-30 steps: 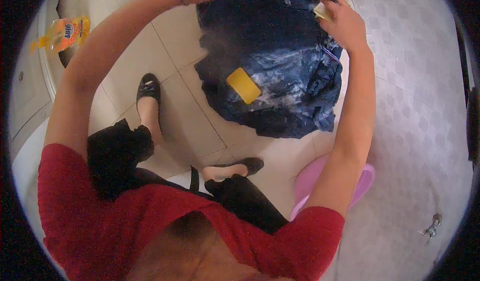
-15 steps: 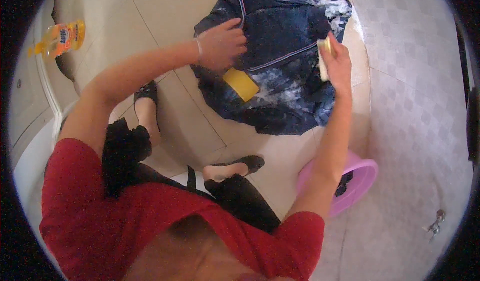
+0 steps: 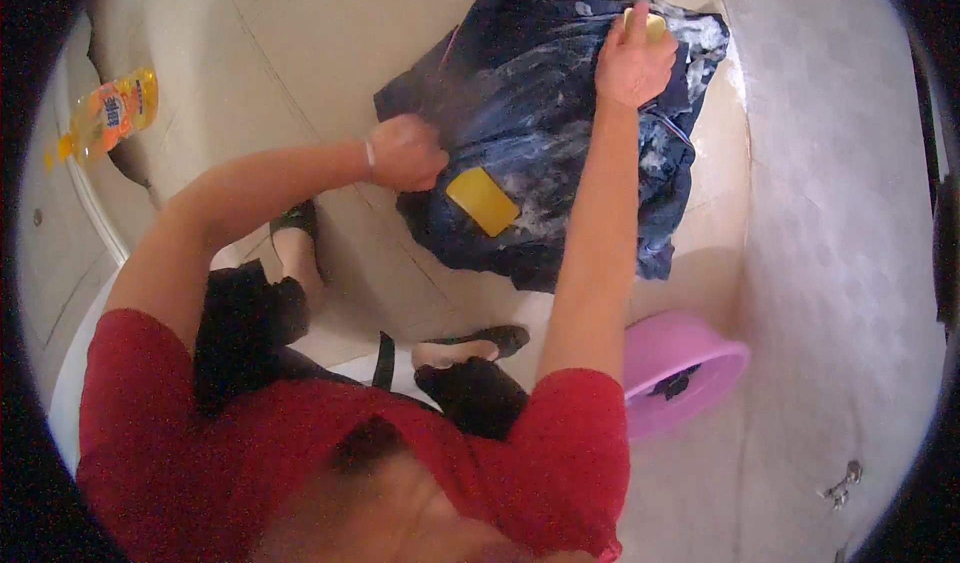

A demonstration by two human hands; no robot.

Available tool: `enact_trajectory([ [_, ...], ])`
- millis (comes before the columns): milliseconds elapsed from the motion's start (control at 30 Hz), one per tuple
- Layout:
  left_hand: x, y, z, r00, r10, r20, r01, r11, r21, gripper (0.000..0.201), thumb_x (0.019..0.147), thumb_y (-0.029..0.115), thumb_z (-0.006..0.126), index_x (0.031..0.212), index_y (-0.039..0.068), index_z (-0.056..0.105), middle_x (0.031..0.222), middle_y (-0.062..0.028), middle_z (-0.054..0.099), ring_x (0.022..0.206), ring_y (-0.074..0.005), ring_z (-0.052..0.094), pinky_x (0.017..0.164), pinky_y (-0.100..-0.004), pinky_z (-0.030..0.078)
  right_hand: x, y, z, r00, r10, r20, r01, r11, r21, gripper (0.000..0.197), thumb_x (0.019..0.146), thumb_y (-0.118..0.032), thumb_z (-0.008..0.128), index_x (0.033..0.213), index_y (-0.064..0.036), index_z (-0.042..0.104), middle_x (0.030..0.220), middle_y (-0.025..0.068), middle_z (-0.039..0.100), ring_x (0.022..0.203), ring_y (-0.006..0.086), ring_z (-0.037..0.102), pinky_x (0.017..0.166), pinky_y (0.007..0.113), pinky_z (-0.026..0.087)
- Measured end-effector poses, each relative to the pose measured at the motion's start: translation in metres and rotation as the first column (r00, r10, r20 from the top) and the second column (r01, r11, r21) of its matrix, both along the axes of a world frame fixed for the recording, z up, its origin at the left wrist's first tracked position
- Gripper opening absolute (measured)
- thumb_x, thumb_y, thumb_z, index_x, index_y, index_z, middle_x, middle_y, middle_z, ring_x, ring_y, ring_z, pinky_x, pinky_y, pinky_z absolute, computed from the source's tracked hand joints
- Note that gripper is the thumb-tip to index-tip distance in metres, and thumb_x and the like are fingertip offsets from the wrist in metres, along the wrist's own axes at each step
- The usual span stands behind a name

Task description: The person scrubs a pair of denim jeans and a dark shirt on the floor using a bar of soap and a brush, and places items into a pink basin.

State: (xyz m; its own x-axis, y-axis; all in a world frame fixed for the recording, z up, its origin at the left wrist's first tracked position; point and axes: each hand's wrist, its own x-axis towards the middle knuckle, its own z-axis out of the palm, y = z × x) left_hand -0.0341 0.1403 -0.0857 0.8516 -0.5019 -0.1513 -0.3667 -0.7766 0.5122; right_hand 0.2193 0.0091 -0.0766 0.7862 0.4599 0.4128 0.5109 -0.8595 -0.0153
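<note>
Since we want counts: we see two hands, both on or at one dark blue garment (image 3: pixel 530 83), which lies spread on the tiled floor (image 3: pixel 330 23), upper middle of the frame, streaked with white suds.

Right hand (image 3: pixel 637 66): fingers wrapped around one pale yellow block (image 3: pixel 655 30), soap-like, held against the garment near its upper right corner, index finger laid along the top.

Left hand (image 3: pixel 408 153): curled, knuckles up, at the garment's left edge, left of frame centre. Motion blur there, so we can't tell if it pinches cloth. One pale band (image 3: pixel 371 160) on that wrist.

We count one yellow slab (image 3: pixel 482 203), rounded corners, lying on the garment just right of and below the left hand, untouched. That makes two yellow pieces total, one gripped, one loose.

Around it we have: one pink basin (image 3: pixel 640 353), lower right of centre, one dark item (image 3: pixel 676 382) visible inside; one clear-yellow bottle (image 3: pixel 143 93) with orange label, upper left; one small metal fitting (image 3: pixel 842 485), lower right; two black shoes (image 3: pixel 510 339), lower middle and left of centre; two red sleeves (image 3: pixel 585 433), along the bottom.
</note>
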Motion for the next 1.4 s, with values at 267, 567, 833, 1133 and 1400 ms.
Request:
enact_trajectory([
  [267, 0.0, 0.016, 0.005, 0.99, -0.057, -0.128, 0.061, 0.998, 0.033, 0.021, 0.066, 0.031, 0.057, 0.062, 0.01, 0.057, 0.064, -0.0084, 0.059, 0.065, -0.0239, 0.059, 0.058, -0.0363, 0.049, -0.095, 0.033, -0.008, 0.903, 0.126, -0.412, -0.038, 0.976, 0.214, 0.038, 0.08, -0.043, 0.051, 0.068, -0.0073, 0.054, 0.059, 0.0144, 0.052, 0.057, 0.0339, 0.052, 0.055, 0.047, 0.041],
  [567, 0.004, 0.033, 0.003, 0.985, -0.075, 0.156, 0.096, 0.986, -0.134, 0.021, 0.061, 0.029, 0.06, 0.057, 0.01, 0.052, 0.056, -0.007, 0.054, 0.064, -0.0238, 0.057, 0.056, -0.0353, 0.048, -0.134, 0.044, -0.006, 0.879, 0.282, -0.384, -0.163, 0.936, 0.313, 0.025, 0.078, -0.031, 0.051, 0.07, -0.0081, 0.052, 0.056, 0.0108, 0.048, 0.052, 0.03, 0.047, 0.05, 0.043, 0.039],
  [833, -0.002, 0.021, -0.005, 0.995, -0.085, -0.06, 0.084, 0.996, -0.032, 0.022, 0.06, 0.029, 0.061, 0.054, 0.014, 0.047, 0.055, -0.0046, 0.05, 0.057, -0.0235, 0.053, 0.047, -0.0369, 0.044, -0.153, 0.042, 0.007, 0.908, 0.291, -0.301, -0.179, 0.92, 0.348, 0.013, 0.076, -0.021, 0.051, 0.071, -0.0089, 0.05, 0.054, 0.0076, 0.045, 0.046, 0.0266, 0.043, 0.045, 0.039, 0.037],
  [1133, -0.004, 0.024, -0.009, 0.995, -0.064, 0.082, 0.072, 0.992, -0.103, 0.018, 0.062, 0.028, 0.06, 0.06, 0.011, 0.053, 0.054, -0.0077, 0.053, 0.054, -0.0258, 0.056, 0.05, -0.0391, 0.046, -0.113, 0.033, 0.024, 0.949, 0.047, -0.313, 0.058, 0.946, 0.318, 0.021, 0.082, -0.027, 0.051, 0.081, -0.0062, 0.055, 0.067, 0.0122, 0.051, 0.062, 0.0308, 0.051, 0.052, 0.042, 0.041],
  [1400, 0.01, 0.018, -0.002, 0.997, -0.042, 0.066, 0.047, 0.997, -0.068, 0.019, 0.063, 0.027, 0.058, 0.056, 0.011, 0.052, 0.056, -0.0076, 0.055, 0.058, -0.0255, 0.056, 0.053, -0.0385, 0.047, -0.023, -0.046, 0.006, 0.996, -0.056, 0.068, 0.06, 0.997, -0.057, 0.025, 0.082, -0.026, 0.056, 0.096, -0.0064, 0.058, 0.073, 0.0097, 0.054, 0.062, 0.028, 0.053, 0.052, 0.042, 0.046],
])
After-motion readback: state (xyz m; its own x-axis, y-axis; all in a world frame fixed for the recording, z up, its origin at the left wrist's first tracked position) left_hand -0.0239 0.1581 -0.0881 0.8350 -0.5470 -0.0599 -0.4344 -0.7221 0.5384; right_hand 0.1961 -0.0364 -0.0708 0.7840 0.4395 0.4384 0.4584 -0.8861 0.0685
